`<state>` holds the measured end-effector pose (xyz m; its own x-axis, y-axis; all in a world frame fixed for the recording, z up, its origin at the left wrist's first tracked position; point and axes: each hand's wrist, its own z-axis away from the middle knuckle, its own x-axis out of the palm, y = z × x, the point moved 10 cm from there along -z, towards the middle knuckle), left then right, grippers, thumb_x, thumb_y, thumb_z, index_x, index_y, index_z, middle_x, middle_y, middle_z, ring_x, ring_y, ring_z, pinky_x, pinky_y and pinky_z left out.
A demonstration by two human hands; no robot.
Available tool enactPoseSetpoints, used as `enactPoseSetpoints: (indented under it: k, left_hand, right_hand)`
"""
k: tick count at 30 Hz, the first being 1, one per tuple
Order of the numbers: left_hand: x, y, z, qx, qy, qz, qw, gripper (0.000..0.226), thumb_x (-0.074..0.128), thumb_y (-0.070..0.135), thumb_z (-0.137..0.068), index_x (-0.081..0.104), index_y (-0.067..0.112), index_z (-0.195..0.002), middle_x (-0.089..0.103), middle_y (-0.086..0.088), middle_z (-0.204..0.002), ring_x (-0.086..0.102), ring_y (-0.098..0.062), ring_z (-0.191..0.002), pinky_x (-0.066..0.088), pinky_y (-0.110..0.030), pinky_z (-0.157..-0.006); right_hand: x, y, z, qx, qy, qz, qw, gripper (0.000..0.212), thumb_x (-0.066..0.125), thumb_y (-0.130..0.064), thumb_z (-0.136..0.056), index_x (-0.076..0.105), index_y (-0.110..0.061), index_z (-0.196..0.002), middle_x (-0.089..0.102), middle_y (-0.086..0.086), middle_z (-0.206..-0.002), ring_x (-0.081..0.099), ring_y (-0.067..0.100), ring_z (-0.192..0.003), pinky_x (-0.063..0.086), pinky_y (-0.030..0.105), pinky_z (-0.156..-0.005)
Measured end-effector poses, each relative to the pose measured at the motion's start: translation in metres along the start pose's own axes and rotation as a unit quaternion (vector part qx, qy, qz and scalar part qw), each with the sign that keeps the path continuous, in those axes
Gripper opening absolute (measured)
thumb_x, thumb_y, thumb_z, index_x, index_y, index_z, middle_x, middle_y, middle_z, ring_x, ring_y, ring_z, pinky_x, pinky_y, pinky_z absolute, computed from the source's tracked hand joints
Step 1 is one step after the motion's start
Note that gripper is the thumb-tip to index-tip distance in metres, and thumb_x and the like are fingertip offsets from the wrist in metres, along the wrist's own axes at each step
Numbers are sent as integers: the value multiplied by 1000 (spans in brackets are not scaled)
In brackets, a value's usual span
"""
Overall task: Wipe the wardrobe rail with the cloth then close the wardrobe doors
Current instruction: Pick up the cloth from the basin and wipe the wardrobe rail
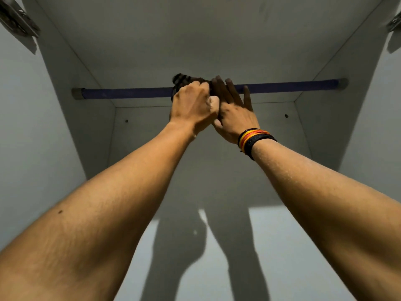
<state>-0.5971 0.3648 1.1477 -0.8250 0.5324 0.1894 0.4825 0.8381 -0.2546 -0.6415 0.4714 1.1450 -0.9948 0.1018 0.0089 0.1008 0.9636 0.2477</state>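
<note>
A dark blue wardrobe rail [282, 86] runs left to right under the wardrobe's top panel, held by grey end sockets. At its middle a dark striped cloth [182, 80] is bunched over the rail. My left hand [194, 105] is fisted around the cloth and the rail. My right hand [235, 109], with coloured thread bands on the wrist, lies next to it with fingers stretched up against the cloth and rail; what its palm holds is hidden.
The white wardrobe interior surrounds my arms: side walls [91, 127], back panel [271, 170] and top panel [195, 35]. Metal door hinges sit at the upper left [19, 20] and upper right [395, 22] corners. Shadows of my arms fall on the back panel.
</note>
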Motion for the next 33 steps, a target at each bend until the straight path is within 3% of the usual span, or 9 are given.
enactPoseSetpoints:
  k: [2,4,6,10,19,26,33]
  left_hand:
    - [-4,-3,-1,-8,15,11,1000,34,42,36,-101,58,15,-80,70,-14,-92,63,-28,-76,42,-33,-65]
    - [-5,-5,-4,-4,16,-20,1000,42,44,40,-105,69,10,-90,73,-14,-96,70,-33,-84,49,-38,-66]
    - [2,-6,-8,8,-2,-68,998,30,51,31,-104,71,8,-102,73,-14,-105,71,-35,-94,54,-41,-72]
    - [8,-12,-9,33,-23,-108,993,14,57,9,-102,70,8,-107,73,-13,-106,73,-34,-97,62,-44,-77]
    - [-17,-102,3,14,-47,-178,983,18,55,10,-102,67,2,-112,71,-21,-108,70,-44,-99,56,-49,-77]
    - [-46,-188,22,-22,-75,-199,977,27,68,5,-94,59,6,-119,66,-23,-111,66,-46,-101,57,-50,-77]
    - [-56,-206,28,-38,-99,-200,974,30,70,8,-93,58,5,-120,64,-23,-113,65,-43,-102,57,-48,-80]
  right_hand:
    - [1,14,0,8,0,15,1000,87,43,-54,-97,-2,-20,-163,-10,0,-172,-10,19,-159,-9,53,-127]
    - [2,31,1,29,-3,7,1000,97,45,-63,-95,-6,-15,-163,-11,3,-172,-12,20,-158,-10,52,-127]
    - [4,39,2,26,-8,8,1000,107,48,-69,-91,-9,-13,-162,-13,5,-171,-14,21,-158,-9,54,-126]
    - [8,37,1,7,-13,35,999,115,55,-69,-88,-11,-10,-161,-16,8,-171,-15,22,-158,-8,55,-126]
    - [9,34,2,23,-27,52,998,108,56,-60,-93,-14,-13,-161,-19,5,-170,-16,22,-158,-8,55,-126]
    - [10,33,1,55,-52,65,995,103,56,-50,-97,-17,-15,-161,-22,4,-170,-19,23,-157,-8,55,-126]
    - [5,34,0,46,-78,70,993,99,54,-47,-99,-16,-16,-161,-20,3,-170,-17,22,-157,-10,56,-126]
